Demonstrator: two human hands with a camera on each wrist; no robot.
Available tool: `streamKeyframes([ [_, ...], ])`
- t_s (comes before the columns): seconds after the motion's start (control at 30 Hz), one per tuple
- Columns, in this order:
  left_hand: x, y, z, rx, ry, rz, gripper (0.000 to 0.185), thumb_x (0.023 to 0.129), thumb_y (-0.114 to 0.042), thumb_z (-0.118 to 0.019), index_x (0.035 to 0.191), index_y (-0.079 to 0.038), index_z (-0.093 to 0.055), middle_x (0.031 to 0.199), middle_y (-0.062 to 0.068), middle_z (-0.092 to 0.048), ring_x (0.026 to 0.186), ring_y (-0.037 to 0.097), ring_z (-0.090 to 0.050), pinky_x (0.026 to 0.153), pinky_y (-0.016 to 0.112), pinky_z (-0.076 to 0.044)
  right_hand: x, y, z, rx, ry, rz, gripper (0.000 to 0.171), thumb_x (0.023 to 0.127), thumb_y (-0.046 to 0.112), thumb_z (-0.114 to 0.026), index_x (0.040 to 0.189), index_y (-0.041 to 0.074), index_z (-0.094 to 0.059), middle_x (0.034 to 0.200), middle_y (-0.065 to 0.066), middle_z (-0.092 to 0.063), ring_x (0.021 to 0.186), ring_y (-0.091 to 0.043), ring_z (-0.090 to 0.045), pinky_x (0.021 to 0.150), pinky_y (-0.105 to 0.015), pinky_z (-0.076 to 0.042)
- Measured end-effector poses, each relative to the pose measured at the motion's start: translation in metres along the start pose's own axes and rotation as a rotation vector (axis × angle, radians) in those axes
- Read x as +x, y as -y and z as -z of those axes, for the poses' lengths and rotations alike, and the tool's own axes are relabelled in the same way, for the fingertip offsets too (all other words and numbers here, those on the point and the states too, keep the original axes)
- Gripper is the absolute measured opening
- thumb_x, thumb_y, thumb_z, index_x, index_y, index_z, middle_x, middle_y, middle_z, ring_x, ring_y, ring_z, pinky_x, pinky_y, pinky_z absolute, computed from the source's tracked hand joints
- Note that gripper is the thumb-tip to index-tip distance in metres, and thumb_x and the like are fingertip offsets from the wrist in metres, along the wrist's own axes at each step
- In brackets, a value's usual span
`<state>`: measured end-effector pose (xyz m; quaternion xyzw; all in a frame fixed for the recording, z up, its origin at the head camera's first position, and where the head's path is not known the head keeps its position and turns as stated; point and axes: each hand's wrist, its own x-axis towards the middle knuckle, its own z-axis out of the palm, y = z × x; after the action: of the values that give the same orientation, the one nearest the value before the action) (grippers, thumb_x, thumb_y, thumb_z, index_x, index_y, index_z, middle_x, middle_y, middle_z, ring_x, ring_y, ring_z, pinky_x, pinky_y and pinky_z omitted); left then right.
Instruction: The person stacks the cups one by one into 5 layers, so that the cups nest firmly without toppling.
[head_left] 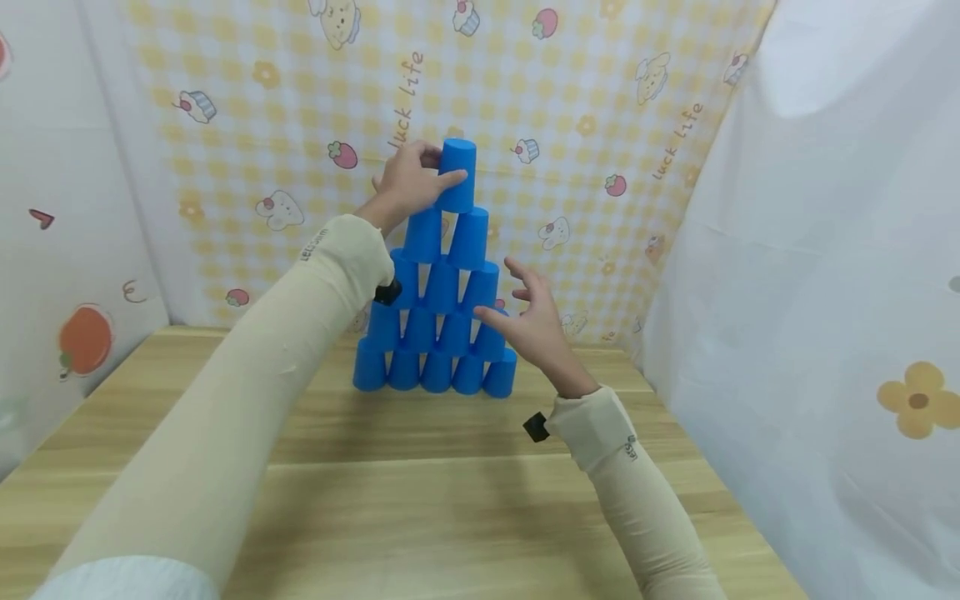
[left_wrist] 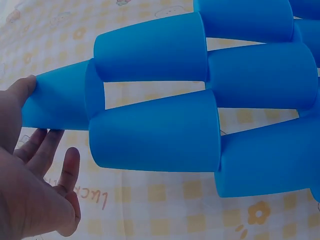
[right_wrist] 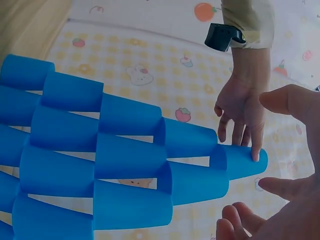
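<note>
A pyramid of blue cups (head_left: 438,333) stands upside down on the wooden table (head_left: 420,483), several rows high. My left hand (head_left: 416,179) holds the single top cup (head_left: 457,175), thumb on the near side and fingers behind it. In the left wrist view that top cup (left_wrist: 55,102) lies between my thumb and fingers (left_wrist: 45,150). The right wrist view shows the left hand (right_wrist: 240,107) with fingertips on the top cup (right_wrist: 245,161). My right hand (head_left: 528,321) hovers with spread fingers by the pyramid's right side at its middle rows, holding nothing.
A patterned cloth backdrop (head_left: 585,100) hangs close behind the pyramid. A white flowered sheet (head_left: 825,292) walls the right side and another cloth (head_left: 67,208) the left. Bare tabletop lies in front of the cups.
</note>
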<state>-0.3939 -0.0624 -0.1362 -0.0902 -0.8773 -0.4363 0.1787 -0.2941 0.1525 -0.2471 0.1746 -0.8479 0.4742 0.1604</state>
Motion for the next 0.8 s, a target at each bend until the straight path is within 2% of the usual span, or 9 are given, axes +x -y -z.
streamKeyframes([
  [0.27, -0.001, 0.006, 0.0, 0.001, 0.007, 0.03, 0.073, 0.091, -0.063, -0.055, 0.149, -0.022, -0.039, 0.151, -0.003, -0.047, 0.139, 0.017, -0.042, 0.118, 0.058, 0.004, -0.004, -0.001, -0.003, 0.02, 0.037, -0.015, 0.08, 0.088, 0.032, -0.076, 0.154, 0.018, -0.032, 0.152, -0.01, -0.041, 0.129, -0.033, -0.044, 0.096, -0.053, -0.048],
  [0.43, -0.002, 0.012, 0.005, 0.008, 0.029, 0.033, 0.076, 0.091, -0.062, -0.057, 0.151, -0.022, -0.036, 0.153, -0.002, -0.044, 0.14, 0.019, -0.04, 0.118, 0.057, 0.001, -0.004, -0.001, -0.005, 0.024, 0.07, -0.002, 0.08, 0.088, 0.033, -0.075, 0.155, 0.019, -0.032, 0.153, -0.01, -0.041, 0.129, -0.033, -0.046, 0.095, -0.053, -0.048],
  [0.57, -0.003, 0.014, 0.006, 0.007, 0.046, 0.032, 0.082, 0.087, -0.063, -0.061, 0.153, -0.022, -0.033, 0.155, -0.002, -0.041, 0.142, 0.021, -0.038, 0.119, 0.057, -0.001, -0.002, -0.005, -0.004, 0.031, 0.054, 0.013, 0.08, 0.088, 0.034, -0.075, 0.154, 0.019, -0.033, 0.152, -0.011, -0.042, 0.128, -0.036, -0.046, 0.095, -0.053, -0.049],
  [0.7, -0.008, 0.018, 0.004, -0.011, 0.049, 0.043, 0.09, 0.084, -0.064, -0.065, 0.156, -0.024, -0.028, 0.16, -0.005, -0.033, 0.145, 0.022, -0.033, 0.118, 0.051, -0.021, -0.002, -0.007, -0.002, 0.041, 0.058, 0.018, 0.081, 0.088, 0.034, -0.076, 0.154, 0.018, -0.033, 0.152, -0.012, -0.043, 0.126, -0.034, -0.05, 0.096, -0.052, -0.048],
  [0.8, -0.015, 0.028, 0.001, -0.043, 0.036, 0.025, 0.095, 0.083, -0.062, -0.067, 0.158, -0.025, -0.023, 0.162, -0.006, -0.026, 0.147, 0.022, -0.03, 0.114, 0.046, -0.032, -0.001, -0.008, -0.002, 0.056, 0.067, 0.02, 0.08, 0.088, 0.034, -0.075, 0.154, 0.017, -0.034, 0.151, -0.013, -0.043, 0.125, -0.032, -0.052, 0.096, -0.053, -0.048],
])
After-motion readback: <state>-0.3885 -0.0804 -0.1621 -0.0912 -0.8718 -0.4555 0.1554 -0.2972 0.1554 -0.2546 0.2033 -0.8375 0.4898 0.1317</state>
